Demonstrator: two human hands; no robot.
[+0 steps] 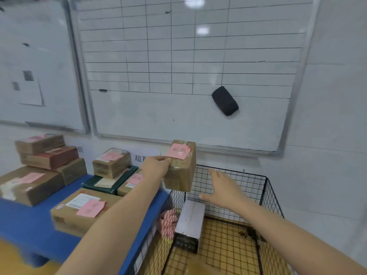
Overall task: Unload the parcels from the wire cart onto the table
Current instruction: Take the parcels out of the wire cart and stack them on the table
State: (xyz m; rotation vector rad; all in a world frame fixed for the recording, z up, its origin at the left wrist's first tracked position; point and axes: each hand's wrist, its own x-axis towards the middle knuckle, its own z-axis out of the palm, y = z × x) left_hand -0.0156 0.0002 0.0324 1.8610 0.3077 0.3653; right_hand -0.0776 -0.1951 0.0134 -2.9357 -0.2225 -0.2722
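My left hand (155, 167) grips a brown cardboard parcel (181, 173) with a pink note on top, held in the air above the left rim of the black wire cart (266, 187). Just right of that parcel, my right hand (222, 187) is open with fingers spread, over the cart and holding nothing. Inside the cart a white-and-black box (190, 223) stands against the left wall, with a pink patterned package (168, 222) beside it. The blue table (25, 221) on the left carries several brown parcels with pink notes, such as the near one (79, 212).
A stack of brown boxes (47, 155) stands at the table's back left, a dark green box (108, 181) behind the near parcel. A gridded whiteboard (188, 66) with a black eraser (224, 100) hangs on the wall above. The floor under the cart is yellow.
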